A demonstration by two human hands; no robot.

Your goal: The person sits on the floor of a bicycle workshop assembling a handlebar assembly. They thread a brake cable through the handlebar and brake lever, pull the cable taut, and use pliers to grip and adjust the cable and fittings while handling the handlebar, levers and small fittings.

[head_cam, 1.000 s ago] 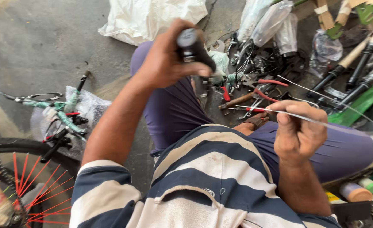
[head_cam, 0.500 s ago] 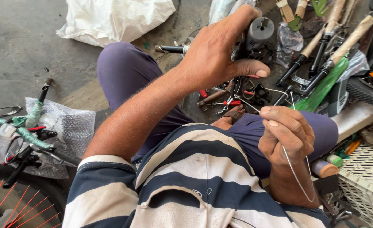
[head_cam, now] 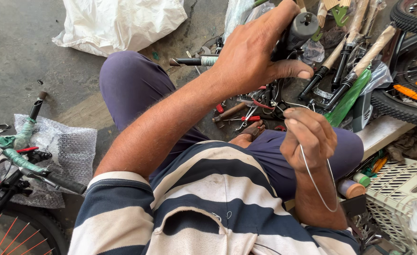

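Threading a thin wire cable toward a black handlebar part.

I am clenching my left hand [head_cam: 253, 56] around the black handlebar part [head_cam: 299, 29], holding it up above my lap, thumb stretching out under it. My right hand [head_cam: 308, 138] is just below that part, its grip pinching the thin wire cable [head_cam: 318, 186] between fingertips while the cable is looping down past my wrist. Beneath the black part, red-handled pliers [head_cam: 248, 115] and other tools are lying on the floor between my knees. To the right of it, wrapped suspension forks [head_cam: 354, 47] are leaning by a tyre [head_cam: 397, 106]. Far left of it, a bicycle handlebar [head_cam: 34, 165] is resting on bubble wrap [head_cam: 62, 141].
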